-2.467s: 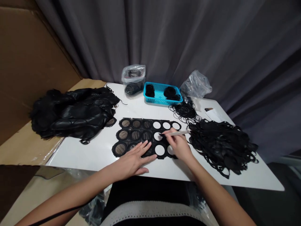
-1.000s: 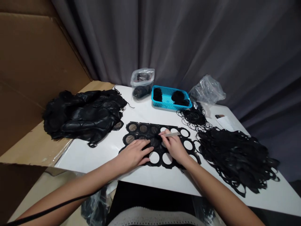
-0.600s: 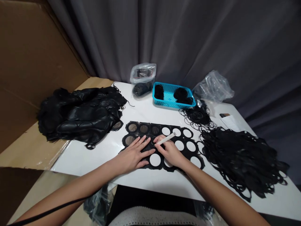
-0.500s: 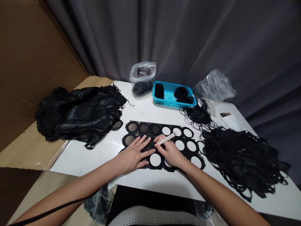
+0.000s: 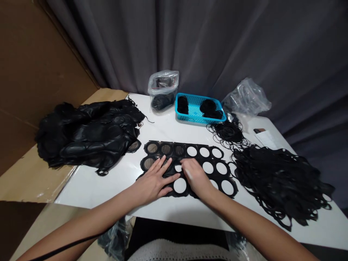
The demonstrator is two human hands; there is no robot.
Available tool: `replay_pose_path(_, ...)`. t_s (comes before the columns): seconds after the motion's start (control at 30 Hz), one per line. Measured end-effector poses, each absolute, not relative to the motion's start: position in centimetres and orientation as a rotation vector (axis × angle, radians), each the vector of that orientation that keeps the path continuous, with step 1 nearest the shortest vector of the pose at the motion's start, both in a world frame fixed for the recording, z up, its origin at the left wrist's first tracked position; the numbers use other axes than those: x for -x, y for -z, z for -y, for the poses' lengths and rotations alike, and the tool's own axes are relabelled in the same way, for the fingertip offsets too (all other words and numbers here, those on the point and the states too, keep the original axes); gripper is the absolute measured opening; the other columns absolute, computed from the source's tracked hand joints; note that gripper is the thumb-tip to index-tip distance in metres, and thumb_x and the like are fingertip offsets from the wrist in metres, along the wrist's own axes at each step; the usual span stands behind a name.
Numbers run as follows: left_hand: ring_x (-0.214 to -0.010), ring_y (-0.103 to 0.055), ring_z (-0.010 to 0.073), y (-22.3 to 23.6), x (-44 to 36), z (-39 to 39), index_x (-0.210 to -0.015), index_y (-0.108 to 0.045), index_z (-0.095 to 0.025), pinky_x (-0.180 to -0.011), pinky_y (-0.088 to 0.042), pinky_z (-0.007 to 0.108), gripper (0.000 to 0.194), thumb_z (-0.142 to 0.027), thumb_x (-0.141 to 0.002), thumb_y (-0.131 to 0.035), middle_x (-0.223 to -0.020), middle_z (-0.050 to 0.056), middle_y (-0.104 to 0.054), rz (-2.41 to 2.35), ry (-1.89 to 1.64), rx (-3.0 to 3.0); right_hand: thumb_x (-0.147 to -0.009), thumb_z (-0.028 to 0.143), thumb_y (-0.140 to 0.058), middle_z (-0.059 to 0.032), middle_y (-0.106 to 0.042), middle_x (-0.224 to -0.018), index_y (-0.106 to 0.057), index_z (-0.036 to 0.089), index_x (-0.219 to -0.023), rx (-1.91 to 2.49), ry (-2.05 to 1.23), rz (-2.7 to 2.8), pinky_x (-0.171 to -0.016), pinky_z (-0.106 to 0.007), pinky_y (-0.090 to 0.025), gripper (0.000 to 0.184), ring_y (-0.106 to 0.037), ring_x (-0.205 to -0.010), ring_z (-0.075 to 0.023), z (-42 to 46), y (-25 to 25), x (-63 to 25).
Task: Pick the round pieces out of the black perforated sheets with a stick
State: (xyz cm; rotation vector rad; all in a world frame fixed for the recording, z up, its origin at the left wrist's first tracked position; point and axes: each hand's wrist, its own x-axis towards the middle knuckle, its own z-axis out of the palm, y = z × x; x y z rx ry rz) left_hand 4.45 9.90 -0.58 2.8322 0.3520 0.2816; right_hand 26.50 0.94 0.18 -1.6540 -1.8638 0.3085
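Observation:
A black sheet [image 5: 214, 158] with rows of round cut-outs lies flat on the white table. Several of its circles are white holes with the table showing through; others at the left still carry a dark, sheer film. My left hand [image 5: 154, 179] rests palm down on the sheet's left part, fingers spread. My right hand [image 5: 195, 175] is closed over the middle row, fingertips at the edge of a circle where white now shows. A sliver of a white pen-shaped tool [image 5: 189, 175] is visible in its grip; the rest is hidden by the hand.
A heap of black sheets [image 5: 89, 134] lies at the left, and a pile of cut black sheets [image 5: 282, 181] at the right. Behind stand a clear bag [image 5: 163, 90], a blue basket [image 5: 200, 119] and a crumpled plastic bag [image 5: 248, 98]. Thin black rings [image 5: 230, 132] lie near the basket.
My right hand has turned over and its fingers have curled, so the white tool is mostly hidden. A middle-row circle beside it now shows white. My left hand stays in place.

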Motion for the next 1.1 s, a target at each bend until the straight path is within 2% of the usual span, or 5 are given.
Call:
replay_pose_path(0.17,-0.149,-0.019,0.0419,0.2,-4.4,-9.7,-0.149,-0.04,-0.037,-0.116,-0.026,0.059,0.062,-0.042,-0.092,-0.065,-0.165,0.01,-0.016,-0.356,-0.263,-2.876,-0.101,0.032,-0.04,-0.009,-0.07,-0.095,-0.056,0.022,-0.093,1.857,-0.264,1.449,-0.077,-0.037,-0.05,0.021,-0.064,-0.078,-0.0235,-3.5,-1.8,-32.0)
replay_pose_path(0.33,-0.14,-0.04,0.0367,-0.7,-6.1,-11.4,-0.146,-0.044,-0.023,-0.114,-0.032,0.055,0.061,-0.051,-0.094,-0.06,-0.149,0.017,-0.046,-0.447,-0.294,-2.916,-0.1,0.029,-0.04,-0.0078,-0.068,-0.095,-0.056,0.021,-0.094,1.702,-0.362,1.617,-0.084,-0.035,-0.048,0.019,-0.065,-0.09,-0.0226,-6.2,-2.0,-31.6)
replay_pose_path(0.47,-0.145,-0.033,0.0354,0.0,-7.1,-13.4,-0.144,-0.045,-0.013,-0.116,-0.033,0.051,0.058,-0.044,-0.096,-0.058,-0.154,0.021,-0.037,-0.404,-0.317,-2.945,-0.099,0.024,-0.041,-0.0069,-0.066,-0.097,-0.056,0.021,-0.093,1.567,-0.546,1.782,-0.087,-0.034,-0.046,0.017,-0.063,-0.094,-0.0209,-7.6,-1.1,-29.6)
replay_pose_path(0.73,-0.147,-0.024,0.0411,0.7,-6.8,-13.4,-0.149,-0.042,-0.025,-0.115,-0.03,0.059,0.065,-0.045,-0.092,-0.066,-0.158,0.014,-0.034,-0.515,-0.246,-2.941,-0.095,0.024,-0.049,-0.0065,-0.063,-0.104,-0.052,0.022,-0.082,1.531,-0.743,1.709,-0.092,-0.037,-0.044,0.014,-0.061,-0.099,-0.0215,-7.9,0.0,-29.7)
replay_pose_path(1.1,-0.149,-0.016,0.0421,0.8,-6.8,-13.0,-0.149,-0.042,-0.03,-0.115,-0.024,0.063,0.064,-0.044,-0.091,-0.066,-0.161,0.009,-0.03,-0.589,-0.256,-2.943,-0.098,0.018,-0.043,-0.0129,-0.061,-0.11,-0.056,0.02,-0.097,1.567,-0.424,1.942,-0.092,-0.044,-0.048,0.013,-0.056,-0.104,-0.0267,-6.9,0.3,-27.9)
